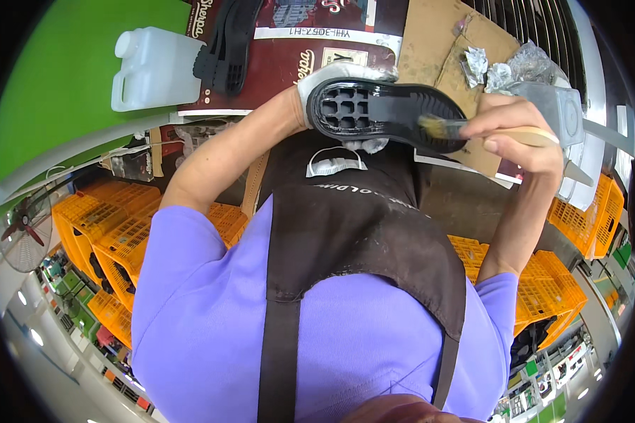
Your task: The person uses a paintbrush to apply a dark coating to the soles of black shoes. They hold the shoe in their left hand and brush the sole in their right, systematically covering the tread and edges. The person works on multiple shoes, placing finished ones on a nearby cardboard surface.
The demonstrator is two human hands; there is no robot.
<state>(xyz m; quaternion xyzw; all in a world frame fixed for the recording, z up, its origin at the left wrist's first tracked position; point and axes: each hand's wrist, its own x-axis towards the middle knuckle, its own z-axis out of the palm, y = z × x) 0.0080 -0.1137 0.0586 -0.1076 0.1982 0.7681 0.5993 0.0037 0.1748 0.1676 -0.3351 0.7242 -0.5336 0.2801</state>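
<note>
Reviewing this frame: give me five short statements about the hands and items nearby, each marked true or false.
1. The white-gloved left hand holds a long black shoe sole. True.
2. Both hands wear gloves. False: the right hand is bare.
3. The right hand holds scissors. False: it holds a pale-handled brush with yellowish bristles.
4. The bristles are over the sole's right end in the picture. True.
5. The translucent white plastic jug is at the picture's right. False: it is at the left.

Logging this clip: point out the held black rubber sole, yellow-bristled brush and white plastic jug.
Held black sole [390, 111], head view: smooth middle.
Brush [435, 127], head view: bristles.
White jug [161, 70], head view: body.
</note>
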